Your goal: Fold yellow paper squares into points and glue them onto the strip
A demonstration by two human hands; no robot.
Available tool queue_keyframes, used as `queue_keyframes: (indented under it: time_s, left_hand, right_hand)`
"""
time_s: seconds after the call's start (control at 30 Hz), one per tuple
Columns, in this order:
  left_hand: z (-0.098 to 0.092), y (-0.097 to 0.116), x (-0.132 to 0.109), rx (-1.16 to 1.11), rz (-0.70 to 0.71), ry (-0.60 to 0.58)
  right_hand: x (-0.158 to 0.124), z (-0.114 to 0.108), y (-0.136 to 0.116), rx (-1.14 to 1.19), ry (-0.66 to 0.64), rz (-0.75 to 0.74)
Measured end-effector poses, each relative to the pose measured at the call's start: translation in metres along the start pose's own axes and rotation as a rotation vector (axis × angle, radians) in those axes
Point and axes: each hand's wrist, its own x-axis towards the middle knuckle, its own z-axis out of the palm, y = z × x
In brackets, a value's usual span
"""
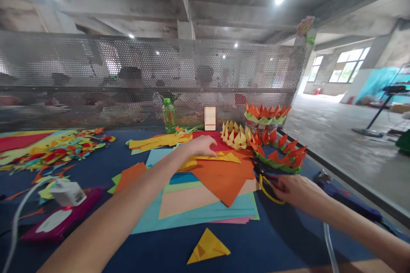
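Observation:
My left hand (201, 146) reaches forward and rests with fingers spread on yellow folded paper (221, 158) atop a stack of coloured sheets (205, 198). An orange sheet (224, 179) lies over the stack. My right hand (296, 192) is closed around yellow-handled scissors (267, 185) at the stack's right edge. A yellow folded triangle (208, 247) lies near me on the blue table (282, 239). Paper crowns in orange and green (282, 153) and a yellow one (235, 135) sit beyond.
A green bottle (168, 115) and a small card (210, 118) stand by the mesh partition (96, 76), with people behind it. Paper scraps (57, 149) lie left. A white charger (68, 193) on a pink device (57, 222) is near left; a glue gun (346, 200) lies right.

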Motion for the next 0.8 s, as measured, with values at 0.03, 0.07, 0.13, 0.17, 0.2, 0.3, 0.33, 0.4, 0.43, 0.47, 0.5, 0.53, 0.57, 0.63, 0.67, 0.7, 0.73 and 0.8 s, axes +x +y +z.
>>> queue_keyframes:
  time_s: [0.03, 0.07, 0.13, 0.17, 0.2, 0.3, 0.33, 0.4, 0.43, 0.47, 0.5, 0.53, 0.57, 0.63, 0.67, 0.7, 0.73, 0.8]
  left_hand:
    - [0.002, -0.001, 0.013, 0.004, 0.005, -0.033]
    - [0.004, -0.001, 0.024, 0.006, 0.013, -0.066]
    - [0.01, -0.001, 0.041, 0.005, 0.019, -0.133]
    - [0.013, -0.001, 0.047, 0.002, 0.018, -0.162]
    - [0.016, -0.002, 0.051, -0.003, 0.014, -0.185]
    - [0.022, -0.006, 0.055, -0.021, -0.002, -0.207]
    - [0.023, -0.008, 0.054, -0.028, -0.006, -0.201]
    - [0.024, -0.011, 0.048, -0.042, -0.014, -0.179]
    - [0.024, -0.012, 0.044, -0.046, -0.018, -0.165]
    - [0.023, -0.013, 0.04, -0.047, -0.022, -0.15]
    - [0.021, -0.012, 0.035, -0.046, -0.025, -0.134]
    - [0.02, -0.012, 0.029, -0.042, -0.028, -0.116]
    - [0.018, -0.01, 0.024, -0.039, -0.028, -0.099]
    - [0.015, -0.007, 0.011, -0.034, -0.019, -0.068]
    - [0.014, -0.005, 0.005, -0.033, -0.01, -0.059]
    - [0.014, -0.004, -0.002, -0.033, 0.002, -0.056]
    - [0.014, -0.003, -0.009, -0.034, 0.016, -0.056]
    - [0.017, -0.002, -0.022, -0.043, 0.047, -0.067]
  right_hand:
    - [-0.007, 0.003, 0.005, -0.005, 0.01, 0.015]
    - [-0.013, 0.006, 0.009, -0.007, 0.024, 0.025]
    - [-0.02, 0.011, 0.014, -0.006, 0.056, 0.039]
    - [-0.022, 0.013, 0.016, -0.001, 0.072, 0.04]
    - [-0.022, 0.015, 0.017, 0.006, 0.085, 0.039]
    - [-0.019, 0.018, 0.018, 0.037, 0.115, 0.017]
    - [-0.018, 0.019, 0.018, 0.048, 0.125, 0.01]
    - [-0.016, 0.018, 0.016, 0.071, 0.146, 0.001]
    - [-0.016, 0.015, 0.015, 0.084, 0.159, 0.0]
    - [-0.016, 0.012, 0.014, 0.097, 0.174, 0.0]
    - [-0.016, 0.008, 0.012, 0.113, 0.191, -0.004]
    - [-0.017, 0.004, 0.01, 0.131, 0.209, -0.012]
    - [-0.017, -0.001, 0.007, 0.151, 0.226, -0.026]
    - [-0.016, -0.01, -0.001, 0.196, 0.246, -0.069]
    - [-0.015, -0.014, -0.006, 0.22, 0.248, -0.097]
    - [-0.014, -0.016, -0.012, 0.244, 0.244, -0.128]
    - [-0.012, -0.018, -0.018, 0.268, 0.238, -0.161]
    - [-0.009, -0.021, -0.032, 0.309, 0.226, -0.226]
